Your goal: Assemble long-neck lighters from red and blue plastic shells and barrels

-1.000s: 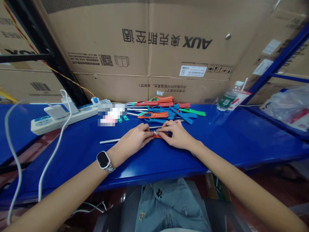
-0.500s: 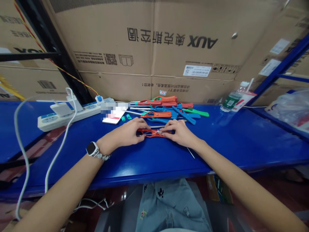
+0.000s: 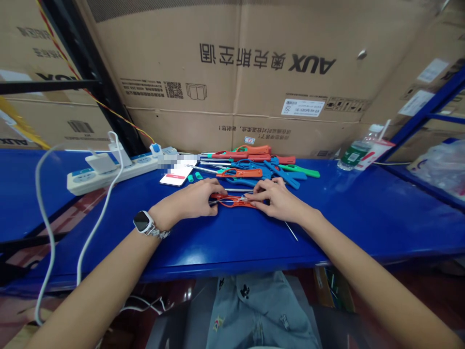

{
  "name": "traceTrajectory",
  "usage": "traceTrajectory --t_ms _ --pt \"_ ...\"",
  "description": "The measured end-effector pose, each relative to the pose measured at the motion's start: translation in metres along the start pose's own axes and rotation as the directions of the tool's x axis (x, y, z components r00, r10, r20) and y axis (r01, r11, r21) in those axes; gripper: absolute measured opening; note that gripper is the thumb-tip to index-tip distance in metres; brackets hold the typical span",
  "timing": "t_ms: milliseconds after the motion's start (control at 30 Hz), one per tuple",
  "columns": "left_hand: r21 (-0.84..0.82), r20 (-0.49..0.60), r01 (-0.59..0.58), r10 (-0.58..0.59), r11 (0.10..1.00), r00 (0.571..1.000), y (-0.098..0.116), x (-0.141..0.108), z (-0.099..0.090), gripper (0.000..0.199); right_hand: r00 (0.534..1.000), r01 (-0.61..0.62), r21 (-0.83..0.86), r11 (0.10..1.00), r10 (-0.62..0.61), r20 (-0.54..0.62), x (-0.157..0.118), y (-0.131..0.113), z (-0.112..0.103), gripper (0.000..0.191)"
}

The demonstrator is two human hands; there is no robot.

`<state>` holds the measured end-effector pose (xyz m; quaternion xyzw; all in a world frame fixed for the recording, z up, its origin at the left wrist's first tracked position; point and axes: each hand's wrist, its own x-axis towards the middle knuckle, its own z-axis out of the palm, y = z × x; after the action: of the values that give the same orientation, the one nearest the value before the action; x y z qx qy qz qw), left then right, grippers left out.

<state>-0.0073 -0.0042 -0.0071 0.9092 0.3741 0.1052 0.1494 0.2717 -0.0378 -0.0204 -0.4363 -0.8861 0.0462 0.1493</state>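
An orange long-neck lighter casing point(image 3: 232, 200) lies opened up on the blue table in front of me, with a thin wire and a small whitish part inside. My left hand point(image 3: 201, 198) wraps its fingers round the casing's left end. Over its right end is my right hand point(image 3: 276, 199), fingers closed at the whitish part; exactly what the fingertips pinch is too small to tell. Just behind the casing lies a metal tube point(image 3: 236, 190). A thin metal rod point(image 3: 291, 231) sticks out from beneath my right hand.
Behind my hands is a pile of long-neck lighters point(image 3: 247, 172) in orange, red, blue and green. Two small green caps point(image 3: 194, 177) lie beside a phone point(image 3: 176, 177). A power strip point(image 3: 109, 172) stands left, a bottle point(image 3: 356, 150) right. A large carton point(image 3: 254, 97) backs the table point(image 3: 348, 218).
The whole view has shifted slightly, so everything sits a little further right. Both hands stay on the orange casing, with only slight finger movement in my right hand.
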Motion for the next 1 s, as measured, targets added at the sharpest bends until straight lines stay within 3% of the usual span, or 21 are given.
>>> traceTrajectory --t_ms 300,567,767,1000 --pt "-0.034 0.018 -0.018 0.019 0.999 1.0 -0.005 0.003 -0.001 0.035 0.991 0.07 -0.147 0.987 -0.085 -0.1 -0.003 -0.009 0.005 0.031" --pt "-0.047 -0.023 -0.033 0.032 0.998 0.999 -0.005 0.0 0.006 0.04 0.985 0.143 -0.283 0.949 -0.165 -0.055 -0.005 -0.013 0.005 0.037" --pt "-0.025 -0.051 -0.068 0.066 0.997 0.996 0.014 0.006 0.018 0.044 0.991 0.117 -0.219 0.969 -0.128 -0.037 -0.006 -0.011 0.006 0.036" --pt "-0.1 -0.091 -0.066 0.057 0.993 0.994 0.016 0.014 0.033 0.031 0.996 0.082 -0.085 0.993 -0.085 -0.03 -0.008 -0.007 0.007 0.034"
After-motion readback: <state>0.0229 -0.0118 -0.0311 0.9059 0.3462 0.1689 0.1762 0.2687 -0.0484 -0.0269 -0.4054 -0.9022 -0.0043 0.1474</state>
